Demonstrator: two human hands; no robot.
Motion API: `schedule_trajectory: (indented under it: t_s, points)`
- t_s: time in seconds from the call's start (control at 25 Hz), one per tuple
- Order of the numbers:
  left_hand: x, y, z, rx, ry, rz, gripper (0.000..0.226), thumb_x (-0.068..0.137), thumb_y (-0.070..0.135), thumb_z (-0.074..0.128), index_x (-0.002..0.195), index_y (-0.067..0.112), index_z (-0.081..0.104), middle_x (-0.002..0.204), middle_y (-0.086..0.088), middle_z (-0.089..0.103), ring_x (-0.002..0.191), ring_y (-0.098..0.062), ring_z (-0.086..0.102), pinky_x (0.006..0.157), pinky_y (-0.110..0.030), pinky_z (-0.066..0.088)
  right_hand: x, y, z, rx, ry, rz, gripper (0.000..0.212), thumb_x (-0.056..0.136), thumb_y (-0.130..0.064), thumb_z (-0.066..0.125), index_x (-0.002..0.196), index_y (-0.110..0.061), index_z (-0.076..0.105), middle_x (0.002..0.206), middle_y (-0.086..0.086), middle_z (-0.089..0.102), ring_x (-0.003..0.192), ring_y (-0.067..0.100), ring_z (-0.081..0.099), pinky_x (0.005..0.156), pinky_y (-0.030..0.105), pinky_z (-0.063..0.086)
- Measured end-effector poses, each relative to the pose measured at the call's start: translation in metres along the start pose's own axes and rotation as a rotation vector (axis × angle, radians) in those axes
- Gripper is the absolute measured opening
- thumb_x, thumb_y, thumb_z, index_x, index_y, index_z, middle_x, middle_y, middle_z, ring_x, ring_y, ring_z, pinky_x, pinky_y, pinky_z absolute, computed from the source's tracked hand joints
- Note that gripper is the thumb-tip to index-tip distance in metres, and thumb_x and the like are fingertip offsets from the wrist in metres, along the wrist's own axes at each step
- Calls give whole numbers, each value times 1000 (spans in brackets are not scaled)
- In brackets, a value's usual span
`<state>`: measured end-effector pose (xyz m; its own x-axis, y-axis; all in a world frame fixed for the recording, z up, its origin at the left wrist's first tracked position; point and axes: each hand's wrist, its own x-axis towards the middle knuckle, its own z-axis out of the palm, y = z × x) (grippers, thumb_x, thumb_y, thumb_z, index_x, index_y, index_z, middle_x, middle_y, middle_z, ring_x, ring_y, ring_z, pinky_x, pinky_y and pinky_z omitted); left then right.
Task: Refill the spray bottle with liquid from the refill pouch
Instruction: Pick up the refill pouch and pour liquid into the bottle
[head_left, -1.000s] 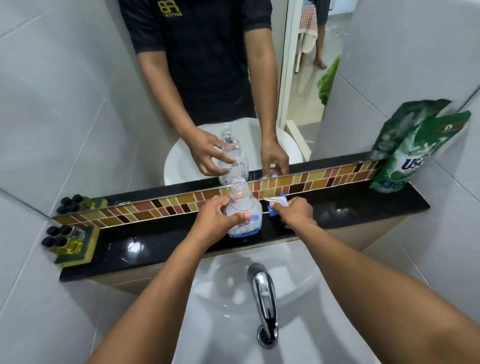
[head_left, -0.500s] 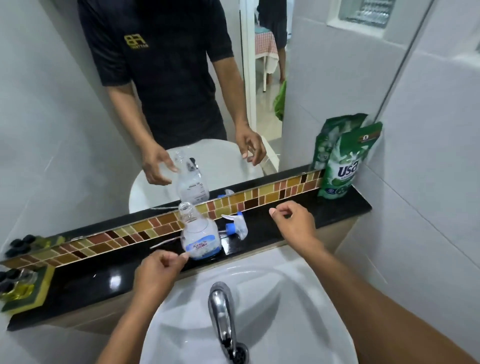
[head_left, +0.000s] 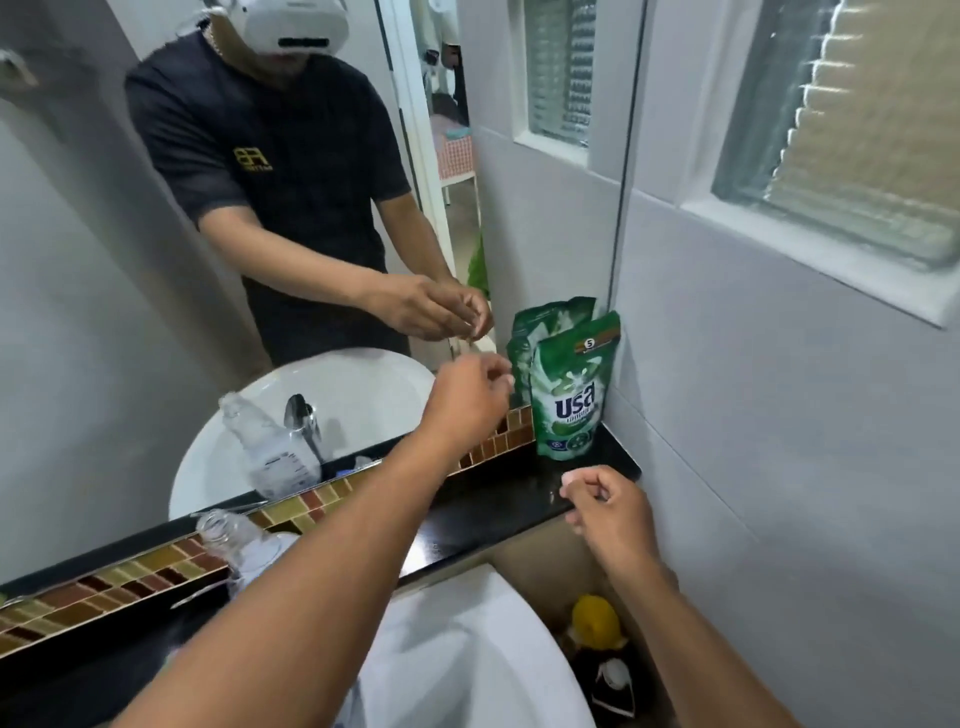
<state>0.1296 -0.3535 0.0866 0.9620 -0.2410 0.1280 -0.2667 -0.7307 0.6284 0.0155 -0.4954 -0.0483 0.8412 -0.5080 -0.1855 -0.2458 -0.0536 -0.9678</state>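
The green refill pouch (head_left: 571, 395) stands upright at the right end of the black ledge (head_left: 498, 509), in the corner against the mirror and the wall. My left hand (head_left: 467, 400) hovers just left of it, fingers loosely bent and apart, holding nothing. Lower down, in front of the ledge, my right hand (head_left: 608, 504) is curled into a loose fist and is also empty. The clear spray bottle (head_left: 234, 540) stands on the ledge at the left with its neck uncapped, partly hidden by my left forearm. The spray head is not visible.
A mirror (head_left: 104, 338) fills the wall behind the ledge, above a mosaic tile strip (head_left: 130, 571). The white sink (head_left: 457, 654) lies below my arms. A dark bottle with a yellow cap (head_left: 597, 618) stands low, right of the sink. The tiled right wall holds a window (head_left: 852, 114).
Both hands let go of the bottle and the spray head, then moved right toward the pouch. The view swung right and up, so the bottle is now at the lower left.
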Motion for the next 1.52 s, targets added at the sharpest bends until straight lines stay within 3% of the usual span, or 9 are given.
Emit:
schedule_trajectory:
  t_s: [0.12, 0.32, 0.44, 0.56, 0.64, 0.84, 1.0, 1.32, 1.52]
  points:
    - [51, 38, 28, 103, -74, 17, 29, 101, 23, 67, 124, 8, 73, 120, -15, 76, 109, -35, 70, 99, -47, 59, 7, 4, -11, 52, -12, 20, 13, 99, -10, 67, 93, -17, 77, 87, 5, 79, 57, 5, 67, 56, 20, 53]
    - [65, 52, 37, 237, -164, 27, 18, 97, 14, 69, 89, 1, 79, 88, -17, 76, 84, -37, 71, 75, -41, 62, 22, 11, -25, 83, -59, 56, 16, 100, -11, 65, 95, -21, 76, 92, 4, 80, 52, 2, 66, 58, 24, 56]
    - [45, 60, 21, 222, -190, 45, 22, 96, 12, 70, 76, 3, 74, 77, -12, 70, 71, -31, 65, 62, -30, 52, 26, 16, -18, 288, -73, 275, 11, 106, -16, 62, 106, -11, 71, 105, 10, 76, 70, 19, 67, 61, 31, 57]
    - [18, 65, -18, 162, -191, 54, 35, 95, 15, 75, 61, 17, 67, 62, 0, 67, 53, -16, 65, 49, -21, 51, 16, 20, -1, 518, -160, 576, 26, 109, -32, 56, 119, -8, 59, 117, 13, 66, 96, 31, 65, 80, 42, 56]
    - [-3, 61, -53, 126, -198, 45, 32, 94, 16, 78, 63, 14, 70, 55, 2, 68, 43, -11, 64, 43, -20, 54, 1, 22, 10, 653, -238, 639, 37, 108, -37, 56, 121, -3, 59, 107, 16, 65, 89, 28, 63, 77, 40, 52]
    - [-64, 29, -150, 133, -130, 24, 22, 91, 20, 82, 73, 8, 81, 57, -4, 73, 44, -9, 66, 43, -22, 58, -48, 10, 35, 723, -307, 554, 23, 104, -30, 63, 108, -8, 63, 80, 10, 63, 69, 19, 56, 65, 32, 47]
    - [-94, 2, -213, 243, -149, -50, 19, 89, 18, 85, 75, 6, 82, 66, -13, 80, 62, -30, 81, 62, -47, 70, -79, -20, 57, 669, -309, 418, 9, 105, -18, 61, 99, -11, 62, 78, 9, 59, 64, 19, 54, 62, 30, 47]
    - [-121, -76, -276, 348, -174, -83, 15, 89, 6, 83, 83, -8, 79, 70, -15, 81, 52, -14, 79, 58, -27, 68, -113, -69, 84, 508, -271, 280, 5, 101, -16, 68, 100, -11, 67, 88, 9, 67, 69, 14, 58, 50, 18, 58]
    - [-126, -124, -283, 345, -170, -91, 22, 90, 10, 83, 70, 3, 77, 67, -11, 80, 56, -19, 80, 56, -31, 69, -111, -89, 89, 427, -213, 151, 13, 100, -16, 70, 88, -17, 67, 61, -1, 69, 41, 2, 58, 45, 16, 55]
